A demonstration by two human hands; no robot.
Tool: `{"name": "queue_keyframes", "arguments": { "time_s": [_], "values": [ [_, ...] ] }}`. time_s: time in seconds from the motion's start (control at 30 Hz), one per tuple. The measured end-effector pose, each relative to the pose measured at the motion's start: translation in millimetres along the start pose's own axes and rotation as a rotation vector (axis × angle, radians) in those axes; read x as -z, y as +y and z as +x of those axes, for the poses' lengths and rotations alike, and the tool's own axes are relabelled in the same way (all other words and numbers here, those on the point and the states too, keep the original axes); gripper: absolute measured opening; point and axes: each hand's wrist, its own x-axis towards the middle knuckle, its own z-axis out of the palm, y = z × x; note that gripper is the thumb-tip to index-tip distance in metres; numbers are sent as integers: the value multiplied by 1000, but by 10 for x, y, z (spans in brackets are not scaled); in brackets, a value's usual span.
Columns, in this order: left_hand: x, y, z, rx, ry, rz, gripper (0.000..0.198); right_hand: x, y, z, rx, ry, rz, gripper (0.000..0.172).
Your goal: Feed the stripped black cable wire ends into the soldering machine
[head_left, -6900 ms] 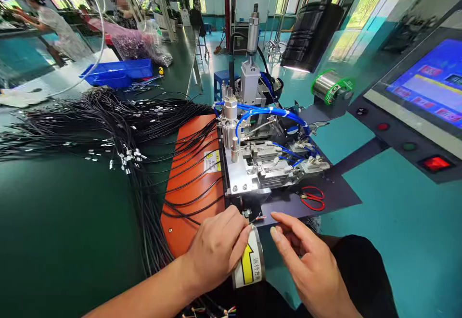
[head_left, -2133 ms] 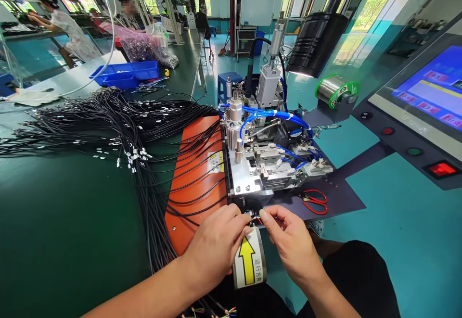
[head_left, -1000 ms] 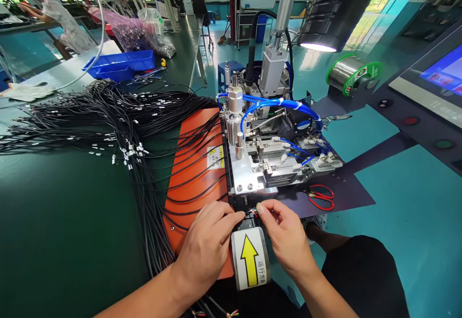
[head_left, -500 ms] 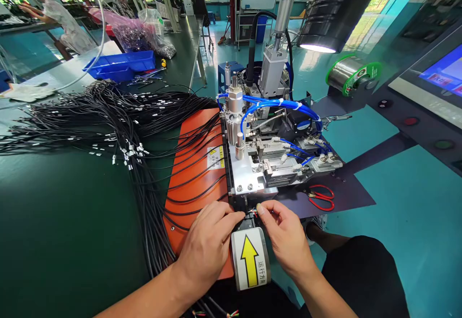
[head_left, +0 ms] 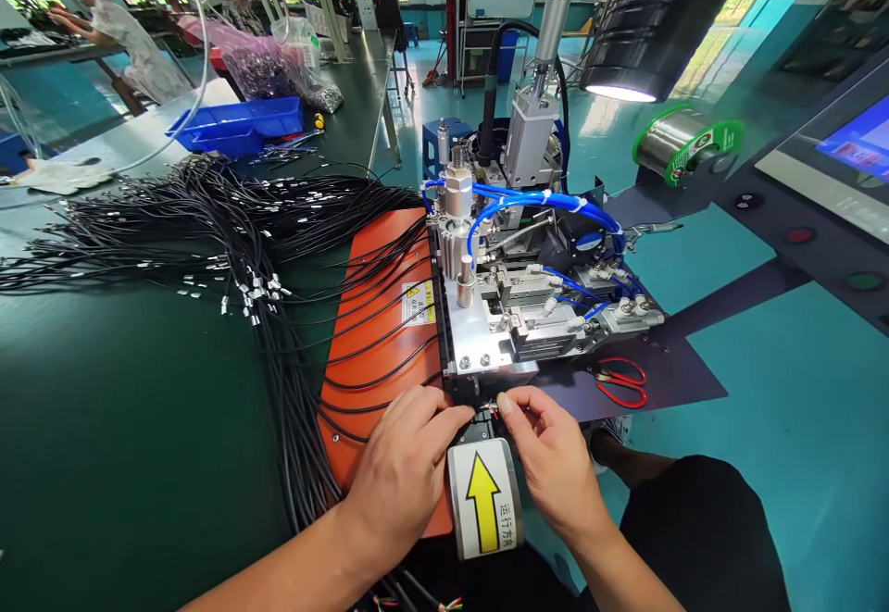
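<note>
In the head view my left hand (head_left: pixel 406 459) is closed over the edge of the orange plate, thumb and forefinger pressed together on a cable, most of which the hand hides. Thin coloured wires (head_left: pixel 492 405) stick out between my two hands, above a small dark holder (head_left: pixel 479 429) on the machine's track. My right hand (head_left: pixel 556 459) pinches the wire ends between thumb and forefinger. Right in front of the hands stands the soldering machine (head_left: pixel 486 316). Below the holder, a curved guard (head_left: pixel 484 501) bears a yellow arrow.
Several black cables (head_left: pixel 298 418) with coiled lengths lie over the green table (head_left: pixel 139 408) and the orange plate (head_left: pixel 375 316). Red-handled scissors (head_left: pixel 621 382), a solder spool (head_left: pixel 684 144), a lamp (head_left: pixel 645 19) and a control panel (head_left: pixel 806 232) are on the right. Two people sit at the back left.
The whole scene has shifted slightly right in the picture. Both hands keep the same pose at the holder, with the wires still between them.
</note>
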Motion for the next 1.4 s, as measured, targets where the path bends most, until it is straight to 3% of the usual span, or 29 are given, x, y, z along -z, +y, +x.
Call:
{"name": "queue_keyframes", "arguments": {
  "time_s": [1.2, 1.4],
  "values": [
    [-20, -20, -44, 22, -87, 54, 28, -21, 63, 29, -18, -12, -3, 41],
    [-39, -29, -50, 43, -90, 40, 26, 85, 28, -49, -128, -24, 32, 40]
  ]
}}
